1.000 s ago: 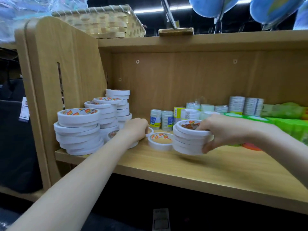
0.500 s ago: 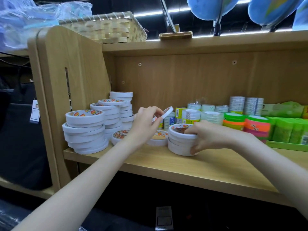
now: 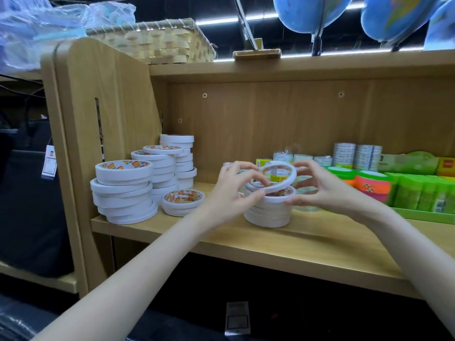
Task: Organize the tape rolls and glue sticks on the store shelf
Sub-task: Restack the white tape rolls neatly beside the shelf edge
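Observation:
A thin white tape roll (image 3: 290, 169) tilts just above a short stack of white tape rolls (image 3: 268, 212) in the middle of the wooden shelf (image 3: 295, 244). My left hand (image 3: 234, 190) pinches the tilted roll's left side. My right hand (image 3: 317, 185) has fingers on the roll's right edge and a thumb against the stack's top roll. Taller stacks of white tape (image 3: 123, 193) stand at the shelf's left end, with a single roll (image 3: 183, 201) lying beside them. Green glue sticks (image 3: 423, 193) fill a tray at the right.
Small clear tape rolls (image 3: 357, 156) and coloured rolls (image 3: 373, 184) stand behind my right hand. The shelf's side panel (image 3: 103, 114) walls the left end. A woven basket (image 3: 152, 40) and globes (image 3: 310, 13) sit on the upper shelf.
My left hand carried the thin roll from left of the short stack to above it. My right hand left the stack's side and rose to meet the roll.

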Available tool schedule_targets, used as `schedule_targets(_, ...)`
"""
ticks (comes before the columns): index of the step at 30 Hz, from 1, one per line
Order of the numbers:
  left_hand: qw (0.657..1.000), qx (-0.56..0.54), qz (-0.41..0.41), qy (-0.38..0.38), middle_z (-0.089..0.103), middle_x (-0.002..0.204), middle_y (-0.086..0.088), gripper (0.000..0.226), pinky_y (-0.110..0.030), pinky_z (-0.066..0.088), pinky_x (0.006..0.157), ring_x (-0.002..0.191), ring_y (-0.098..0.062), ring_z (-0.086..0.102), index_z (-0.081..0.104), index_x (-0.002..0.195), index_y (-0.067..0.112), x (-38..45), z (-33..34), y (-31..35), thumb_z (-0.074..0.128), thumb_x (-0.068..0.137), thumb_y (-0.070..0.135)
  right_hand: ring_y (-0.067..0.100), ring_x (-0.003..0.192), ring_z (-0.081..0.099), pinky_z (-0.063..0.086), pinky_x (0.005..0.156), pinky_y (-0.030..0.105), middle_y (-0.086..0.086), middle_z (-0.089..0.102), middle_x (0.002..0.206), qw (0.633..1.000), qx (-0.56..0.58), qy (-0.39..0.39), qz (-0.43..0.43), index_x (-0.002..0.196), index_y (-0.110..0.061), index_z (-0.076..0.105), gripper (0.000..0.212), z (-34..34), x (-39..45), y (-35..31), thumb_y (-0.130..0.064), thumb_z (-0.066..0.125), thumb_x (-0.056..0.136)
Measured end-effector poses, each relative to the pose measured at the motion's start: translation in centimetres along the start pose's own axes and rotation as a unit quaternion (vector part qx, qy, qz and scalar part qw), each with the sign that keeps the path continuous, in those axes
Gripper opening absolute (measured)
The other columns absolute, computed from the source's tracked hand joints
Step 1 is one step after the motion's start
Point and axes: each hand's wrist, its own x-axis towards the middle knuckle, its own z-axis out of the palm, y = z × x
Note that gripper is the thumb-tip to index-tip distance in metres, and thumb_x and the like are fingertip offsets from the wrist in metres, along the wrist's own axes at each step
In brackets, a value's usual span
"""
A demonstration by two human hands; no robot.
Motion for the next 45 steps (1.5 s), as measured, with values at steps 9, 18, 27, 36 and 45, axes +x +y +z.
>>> schedule_targets(9, 0.96, -0.224, -0.167, -0.028, 0.043, 0.142, 0.004, 0.066, -0.023, 0.034, 0.106, 0.127, -0.007, 0.042, 0.032, 0.141, 0.021, -0.9, 2.6, -0.5, 0.065, 0.085, 0.033, 0.003, 0.12, 0.046, 0.035, 0.089, -0.002, -0.007, 0.052, 0.128, 0.999, -0.031, -0.001, -0.034, 0.127, -0.019, 0.048, 0.062, 1.0, 0.2, 0.8, -0.025, 0.075, 0.072)
schedule_targets(18, 0.955, -0.233, -0.18, -0.028, 0.046, 0.14, 0.001, 0.065, -0.023, 0.037, 0.105, 0.125, -0.008, 0.046, 0.032, 0.143, 0.011, 0.1, 2.8, -1.1, 0.064, 0.087, 0.022, 0.0, 0.127, 0.037, 0.038, 0.101, 0.02, -0.005, 0.045, 0.133, 0.999, -0.014, -0.006, -0.029, 0.131, -0.021, 0.041, 0.059, 1.6, 1.0, 1.3, -0.031, 0.067, 0.079)
schedule_targets(27, 0.986, 0.129, -0.062, 0.08, 0.055, 0.126, -0.005, 0.036, -0.012, 0.03, 0.09, 0.115, -0.016, 0.051, 0.051, 0.127, 0.008, -3.1, -3.5, -2.9, 0.054, 0.09, 0.006, 0.01, 0.119, 0.039, 0.02, 0.094, 0.008, 0.003, 0.047, 0.128, 0.947, -0.235, 0.103, -0.192, 0.122, -0.012, 0.054, 0.048, 2.3, 0.8, -2.6, -0.032, 0.069, 0.08)
schedule_targets(36, 0.952, 0.26, -0.16, -0.038, 0.059, 0.12, -0.009, 0.035, -0.021, 0.033, 0.082, 0.112, -0.025, 0.052, 0.051, 0.126, 0.007, -7.0, -7.0, -5.7, 0.05, 0.091, 0.007, 0.035, 0.099, 0.054, 0.035, 0.068, 0.034, 0.016, 0.054, 0.115, 0.824, -0.539, -0.154, -0.082, 0.108, -0.006, 0.053, 0.024, 11.1, 5.4, -7.3, -0.002, 0.036, 0.091)
schedule_targets(45, 0.961, 0.243, -0.113, -0.065, 0.054, 0.099, -0.004, 0.016, -0.016, 0.023, 0.07, 0.089, -0.013, 0.04, 0.057, 0.106, 0.005, -7.2, -7.8, -6.5, 0.05, 0.092, 0.007, 0.019, 0.094, 0.058, 0.043, 0.078, 0.025, 0.006, 0.067, 0.101, 0.95, -0.288, -0.019, -0.118, 0.103, -0.01, 0.066, 0.025, 9.3, 7.3, -6.4, -0.001, 0.053, 0.084)
